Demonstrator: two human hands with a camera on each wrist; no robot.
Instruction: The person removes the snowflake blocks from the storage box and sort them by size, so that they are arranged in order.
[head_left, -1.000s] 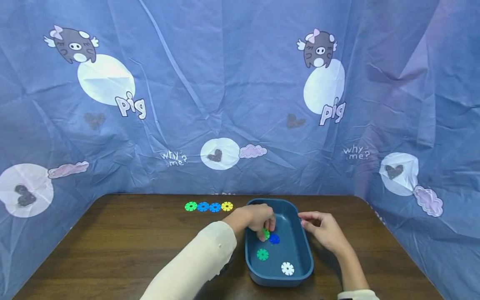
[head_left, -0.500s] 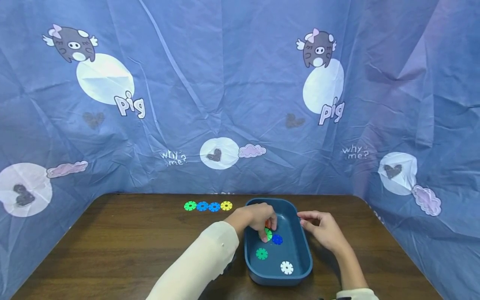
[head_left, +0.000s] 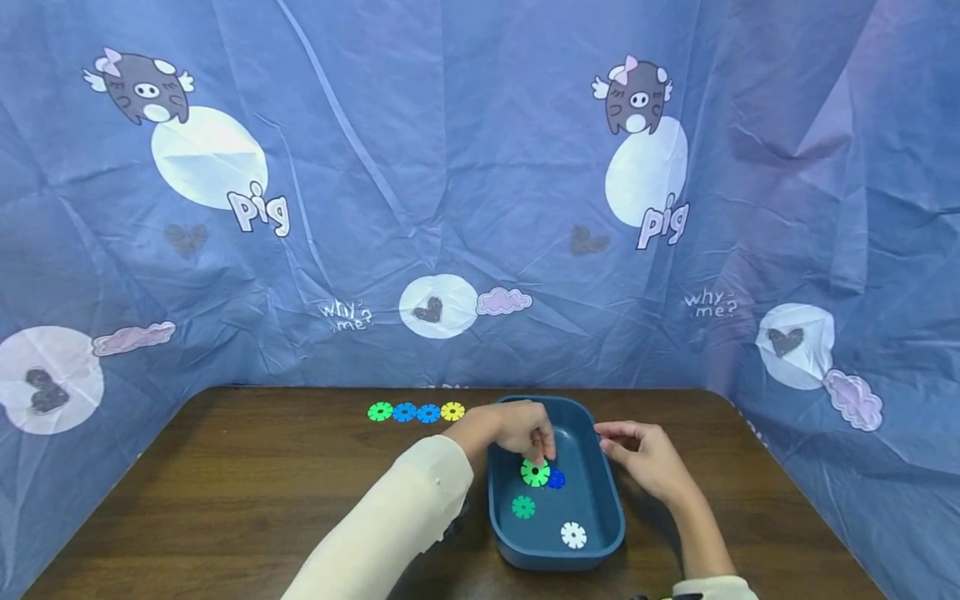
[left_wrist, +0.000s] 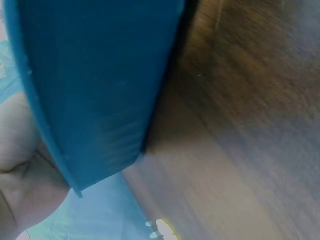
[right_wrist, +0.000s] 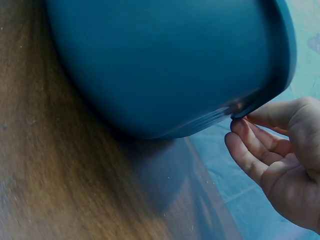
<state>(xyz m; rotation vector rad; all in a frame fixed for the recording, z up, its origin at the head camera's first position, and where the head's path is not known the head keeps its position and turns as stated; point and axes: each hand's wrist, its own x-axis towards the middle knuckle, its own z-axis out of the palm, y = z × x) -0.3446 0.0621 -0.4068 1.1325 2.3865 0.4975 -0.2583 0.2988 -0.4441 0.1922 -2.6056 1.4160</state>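
Over the blue tray (head_left: 501,557) in the head view is my left hand (head_left: 521,429), its thumb and fingertips pinching the top edge of a bright green notched disc (head_left: 536,473). A dark blue disc (head_left: 557,479) lies just right of it, a darker green disc (head_left: 523,507) nearer the front, and a white disc (head_left: 573,536) near the tray's front end. My right hand (head_left: 651,458) grips the tray's right rim between thumb and fingers; its fingers (right_wrist: 250,150) show under the rim in the right wrist view. The tray wall (left_wrist: 95,90) partly hides my left hand in the left wrist view.
A row of notched discs lies on the wooden table (head_left: 262,492) left of the tray: a green disc (head_left: 380,412), two blue discs (head_left: 428,413) and a yellow disc (head_left: 453,411). Behind the table's far edge hangs a blue printed curtain (head_left: 360,208).
My left hand's fingers have drawn up, and the bright green disc now shows almost whole, looking larger and tilted up. An orange piece seen between the fingers before is out of sight. The right hand stays put.
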